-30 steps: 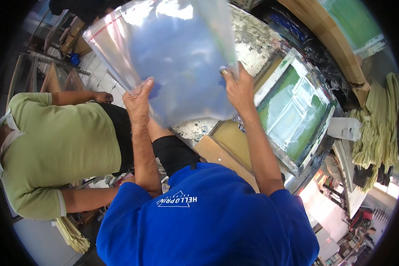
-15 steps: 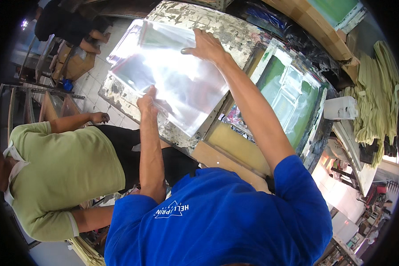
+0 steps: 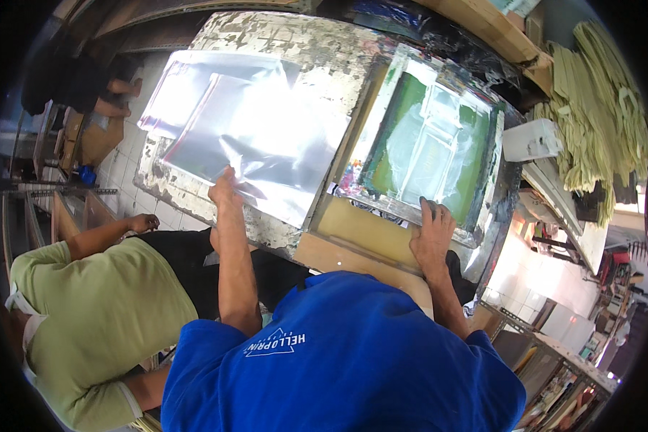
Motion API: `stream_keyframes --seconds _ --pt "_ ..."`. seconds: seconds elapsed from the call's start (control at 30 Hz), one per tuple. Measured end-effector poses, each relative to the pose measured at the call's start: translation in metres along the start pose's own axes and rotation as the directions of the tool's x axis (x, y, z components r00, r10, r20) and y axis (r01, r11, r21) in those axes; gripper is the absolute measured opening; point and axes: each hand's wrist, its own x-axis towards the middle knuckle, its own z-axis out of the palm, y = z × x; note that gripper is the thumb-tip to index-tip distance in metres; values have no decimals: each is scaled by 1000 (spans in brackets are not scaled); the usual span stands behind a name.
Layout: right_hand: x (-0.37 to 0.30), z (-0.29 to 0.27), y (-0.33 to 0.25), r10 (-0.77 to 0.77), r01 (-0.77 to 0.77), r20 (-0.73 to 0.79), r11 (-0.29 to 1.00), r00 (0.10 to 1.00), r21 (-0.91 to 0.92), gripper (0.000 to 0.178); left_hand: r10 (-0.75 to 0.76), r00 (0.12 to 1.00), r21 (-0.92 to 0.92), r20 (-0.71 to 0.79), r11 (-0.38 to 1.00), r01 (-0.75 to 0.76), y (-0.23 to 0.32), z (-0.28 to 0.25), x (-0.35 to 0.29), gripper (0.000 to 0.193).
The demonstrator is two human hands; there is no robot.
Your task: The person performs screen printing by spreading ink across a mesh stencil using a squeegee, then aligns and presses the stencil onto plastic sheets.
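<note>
Clear, shiny plastic bags (image 3: pixel 281 137) lie in an overlapping stack on the paint-worn table. My left hand (image 3: pixel 225 194) pinches the near edge of the top bag, where the film is creased. To the right is a screen printing frame (image 3: pixel 475 144) with a green mesh and white ink smeared across it. At its near edge is my right hand (image 3: pixel 433 237), with fingers curled over the frame's rim. The thumb of that hand is partly hidden. Under the frame's near side shows a yellowish board (image 3: pixel 363 229).
A co-worker in a green shirt (image 3: pixel 108 295) is close on my left; another person (image 3: pixel 72 86) is farther off. A whitish plastic tub (image 3: pixel 531 140) stands right of the frame, beside hanging pale-green strips (image 3: pixel 590 115). Cardboard (image 3: pixel 482 32) and black plastic (image 3: pixel 457 54) border the table's far side.
My right hand has left the far edge of the plastic bags and come back to the frame's near rim. My left hand still pinches the near edge. The whole view has shifted.
</note>
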Motion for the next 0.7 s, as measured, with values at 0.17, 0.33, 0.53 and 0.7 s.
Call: stream_keyframes --seconds 0.17,0.33,0.53,0.7 --pt "-4 1 12 -78 78 -259 997 963 -10 59 150 987 173 -50 975 -139 2 17 -19 34" --pt "27 -73 10 -159 133 -406 987 900 -91 53 101 995 -4 -8 995 -101 -9 3 2 33" --pt "81 -158 18 -194 193 -487 980 852 -54 49 -151 986 -55 77 986 155 -9 14 -18 26" --pt "124 -201 28 -220 244 -535 969 816 -25 47 -205 962 -128 179 965 229 -45 39 -73 29"
